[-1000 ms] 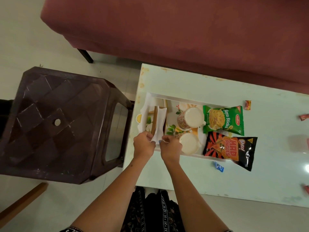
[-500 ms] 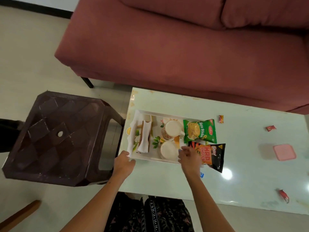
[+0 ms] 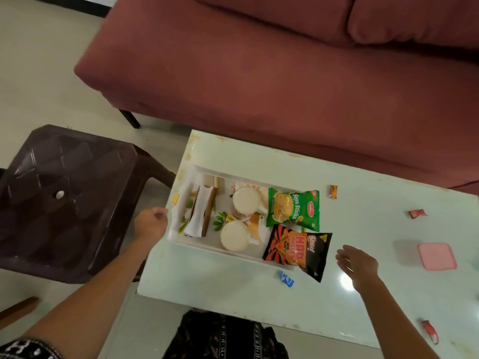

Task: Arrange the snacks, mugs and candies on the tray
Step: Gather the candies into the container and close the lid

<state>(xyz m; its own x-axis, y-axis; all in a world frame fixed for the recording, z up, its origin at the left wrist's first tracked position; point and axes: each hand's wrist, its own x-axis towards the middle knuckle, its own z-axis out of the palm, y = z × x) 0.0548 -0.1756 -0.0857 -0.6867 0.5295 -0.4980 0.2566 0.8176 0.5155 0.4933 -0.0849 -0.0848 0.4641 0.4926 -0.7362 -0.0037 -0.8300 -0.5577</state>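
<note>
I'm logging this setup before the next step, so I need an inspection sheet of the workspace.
Surface: pale glossy table, stained along its far edge.
Job's things: white tray holds two mugs, napkins, green snack packet; black snack packet overhangs its rim. Candies lie loose on the table.
Clutter: pink lid.
Grips: left hand at the tray's end; right hand open, empty.
Cables: nothing seen.
Surroundings: sofa, brown stool.

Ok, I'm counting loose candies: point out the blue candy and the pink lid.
blue candy (image 3: 286, 278), head view, middle of its wrapper.
pink lid (image 3: 437, 256), head view, centre of its top.
</note>
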